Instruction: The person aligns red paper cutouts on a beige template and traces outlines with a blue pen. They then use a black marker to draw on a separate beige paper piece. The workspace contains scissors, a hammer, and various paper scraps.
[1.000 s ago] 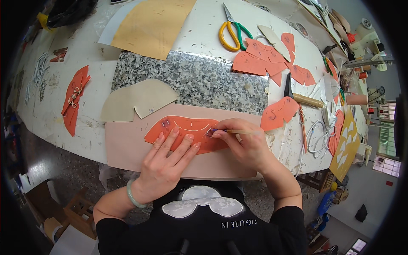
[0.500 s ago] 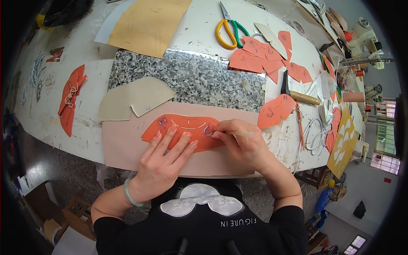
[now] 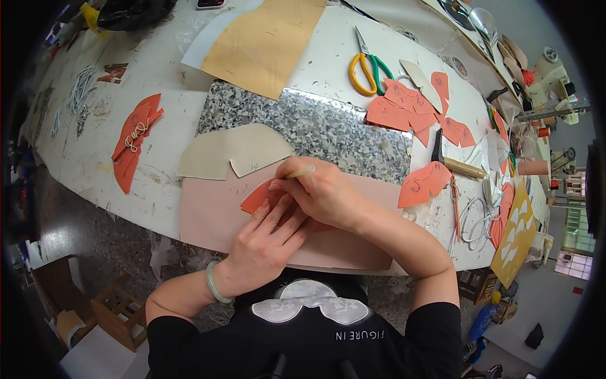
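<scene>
Under both hands lies a curved orange leather-like piece, mostly covered, on a pale pink sheet. My left hand rests on it with fingers stretched out, pressing it down. Over its left part, my right hand is closed in a pinch on a slim pale pen-like stick. The stick's tip is hidden by the fingers. Just beyond, a cream notched template lies partly on the sheet and touches a speckled stone slab.
At the far right lie scissors, several orange pieces and a wooden-handled hammer. A tied orange bundle sits at the left. Tan sheets lie at the back. White cord is coiled on the right.
My right hand has moved from the orange piece's right end to its left part with the stick, crossing above my left fingers. The whole view has shifted slightly.
</scene>
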Tool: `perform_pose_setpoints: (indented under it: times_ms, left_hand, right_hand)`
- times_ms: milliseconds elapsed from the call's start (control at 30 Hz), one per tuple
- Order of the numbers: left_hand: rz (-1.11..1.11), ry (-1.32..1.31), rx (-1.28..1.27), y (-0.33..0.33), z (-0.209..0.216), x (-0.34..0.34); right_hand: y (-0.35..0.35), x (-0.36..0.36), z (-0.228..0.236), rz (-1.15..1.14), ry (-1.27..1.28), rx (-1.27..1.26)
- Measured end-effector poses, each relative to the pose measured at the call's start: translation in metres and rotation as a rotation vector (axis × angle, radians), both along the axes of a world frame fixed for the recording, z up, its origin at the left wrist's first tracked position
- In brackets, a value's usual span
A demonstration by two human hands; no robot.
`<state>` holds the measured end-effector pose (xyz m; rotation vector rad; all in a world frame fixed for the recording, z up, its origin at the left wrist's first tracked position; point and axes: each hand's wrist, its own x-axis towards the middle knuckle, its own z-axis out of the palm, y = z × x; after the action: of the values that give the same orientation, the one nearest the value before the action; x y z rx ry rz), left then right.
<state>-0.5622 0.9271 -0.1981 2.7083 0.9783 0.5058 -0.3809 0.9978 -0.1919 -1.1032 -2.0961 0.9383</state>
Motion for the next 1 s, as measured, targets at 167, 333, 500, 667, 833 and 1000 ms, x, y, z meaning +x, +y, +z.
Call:
perform_pose_setpoints:
  times_ms: [167, 333, 500, 667, 833, 1000]
  left_hand:
    - [-0.006, -0.011, 0.008, 0.0, 0.001, 0.0]
    - [-0.062, -0.035, -0.038, -0.002, 0.006, -0.003]
    - [-0.066, -0.018, 0.057, 0.001, 0.005, -0.003]
    - [-0.03, -0.247, -0.117, 0.015, 0.018, -0.011]
    - [0.258, -0.315, 0.091, 0.071, 0.017, -0.066]
    - [0.575, 0.014, -0.068, 0.089, 0.014, -0.097]
  right_hand:
    - [0.002, 0.003, 0.004, 0.045, 0.025, -0.089]
    - [-0.002, -0.006, 0.0, 0.095, 0.052, 0.146]
    - [0.003, -0.007, -0.011, 0.134, 0.083, 0.198]
    - [-0.011, 0.021, 0.014, -0.07, -0.093, -0.023]
    - [-0.052, 0.04, 0.01, -0.134, -0.447, 0.329]
    - [-0.063, 0.028, 0.014, -0.19, -0.338, 0.257]
